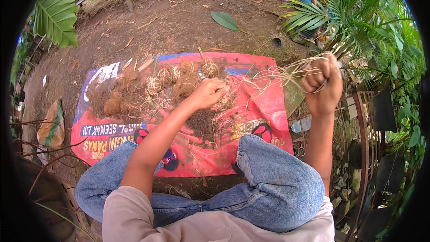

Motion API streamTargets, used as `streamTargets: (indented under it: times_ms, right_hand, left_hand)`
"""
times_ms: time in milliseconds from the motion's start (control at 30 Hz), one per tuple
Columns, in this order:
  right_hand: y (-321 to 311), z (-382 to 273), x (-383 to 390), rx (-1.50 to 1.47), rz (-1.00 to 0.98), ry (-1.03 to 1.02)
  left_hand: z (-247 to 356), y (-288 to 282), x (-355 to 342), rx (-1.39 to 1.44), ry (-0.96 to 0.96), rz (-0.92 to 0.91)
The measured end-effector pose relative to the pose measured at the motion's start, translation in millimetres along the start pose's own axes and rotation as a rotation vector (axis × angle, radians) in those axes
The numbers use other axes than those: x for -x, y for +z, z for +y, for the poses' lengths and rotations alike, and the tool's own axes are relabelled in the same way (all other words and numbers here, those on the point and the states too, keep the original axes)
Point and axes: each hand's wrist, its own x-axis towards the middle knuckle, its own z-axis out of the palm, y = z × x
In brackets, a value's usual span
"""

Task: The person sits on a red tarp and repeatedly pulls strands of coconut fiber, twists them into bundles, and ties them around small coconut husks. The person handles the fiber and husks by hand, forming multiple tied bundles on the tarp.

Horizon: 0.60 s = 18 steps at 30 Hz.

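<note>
Pale strands (291, 74): gathered in the right hand (323, 78), fist closed around them, raised at the right; loose loops trail left over the red sheet (268, 103). Left hand (209, 94) narrow, fingers curled together above mid-sheet, just near of a string-wrapped ball (209, 68). Judgement: draw out one strand at a time, slow even pull, loops kept clear of the ball to avoid snags. Unclear: whether the left fingertips pinch anything; thin strand ends fade against the sheet; fist hides its grip point.
</note>
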Motion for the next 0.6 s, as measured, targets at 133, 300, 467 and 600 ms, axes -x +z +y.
streamTargets:
  times_ms: [133,300,467,600]
  right_hand:
    - [-9,-61,2,-0.284,-0.303,-0.351]
    - [-19,-106,21,-0.061,-0.189,-0.618]
    - [-28,-96,22,0.085,-0.088,-0.689]
    - [-21,-30,9,0.42,0.386,-0.438]
  left_hand:
    - [-63,13,31,-0.1,-0.149,0.011]
    - [-116,17,64,-0.118,-0.447,0.114]
    - [-125,11,53,0.111,-0.51,0.258]
    - [-69,2,20,0.246,-0.478,0.211]
